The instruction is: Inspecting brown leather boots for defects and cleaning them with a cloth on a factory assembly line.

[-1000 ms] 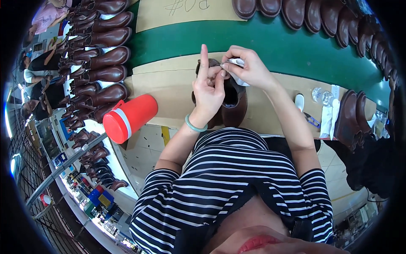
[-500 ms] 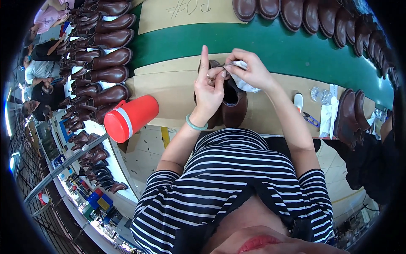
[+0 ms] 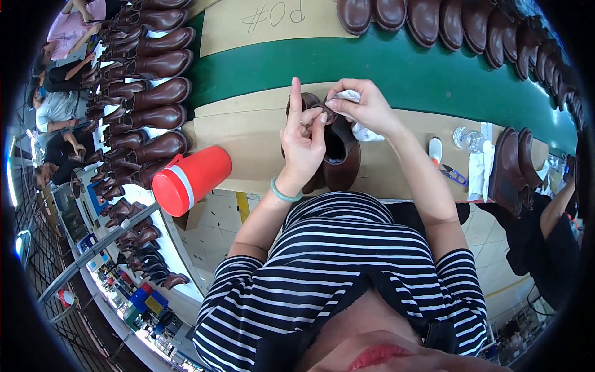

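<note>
A pair of brown leather shoes (image 3: 343,172) sits on the cardboard in front of me, toes toward my body. My left hand (image 3: 304,141) is above them, thumb and fingers pinching a small brown leather piece, apparently a shoe strap, while its index finger points straight up. From the other side my right hand (image 3: 367,110) pinches the same piece between thumb and fingertips. A white cloth (image 3: 365,132) is tucked in the right hand and hangs beside the shoe. My fingers partly hide the strap and the far ends of the shoes.
A red jug (image 3: 199,175) lies on its side at the left edge. Right of me are a small white-and-orange tool (image 3: 435,149), thread snips (image 3: 454,175), a clear bottle (image 3: 469,140) and more brown shoes (image 3: 508,167). Rows of shoes (image 3: 158,90) line the left. Other people are beyond.
My hands have drawn slightly nearer to me over the shoes, both still at the leather piece. At the far right, another person's forearm has come further into view.
</note>
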{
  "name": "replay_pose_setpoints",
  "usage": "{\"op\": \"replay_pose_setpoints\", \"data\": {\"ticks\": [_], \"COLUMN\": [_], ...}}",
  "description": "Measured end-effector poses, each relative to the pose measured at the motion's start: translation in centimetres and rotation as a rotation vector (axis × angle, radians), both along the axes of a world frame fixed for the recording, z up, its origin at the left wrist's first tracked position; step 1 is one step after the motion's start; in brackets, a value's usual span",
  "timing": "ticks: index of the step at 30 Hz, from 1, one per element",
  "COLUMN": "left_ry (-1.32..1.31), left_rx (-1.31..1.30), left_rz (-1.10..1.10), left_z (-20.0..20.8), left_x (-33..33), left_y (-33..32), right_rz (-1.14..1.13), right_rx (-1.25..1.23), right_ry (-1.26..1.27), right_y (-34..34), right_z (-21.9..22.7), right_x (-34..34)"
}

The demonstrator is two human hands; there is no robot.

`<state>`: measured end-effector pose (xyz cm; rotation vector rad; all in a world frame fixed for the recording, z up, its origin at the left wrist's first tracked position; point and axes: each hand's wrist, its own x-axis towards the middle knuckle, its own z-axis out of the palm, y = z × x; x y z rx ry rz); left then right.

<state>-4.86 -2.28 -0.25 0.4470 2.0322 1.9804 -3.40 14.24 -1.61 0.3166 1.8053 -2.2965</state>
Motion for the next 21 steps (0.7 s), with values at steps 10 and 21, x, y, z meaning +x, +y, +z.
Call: {"op": "replay_pose_setpoints", "data": {"ticks": [10,21], "left_ry": [0.202,0.302], "left_rx": [-0.122,-0.199], "left_rz": [0.016,0.01], "left_z": [-0.6,-0.2], "left_x": [0.6,0.7], "left_y": [-0.8,-0.6], "right_rz": [0.06,0.075], "right_rx": [0.084,0.289], "right_ry": [0.066,0.136], "right_y": [0.2,1.2], "right_z": [0.0,-1.2], "right_x": [-0.6,-1.5]}}
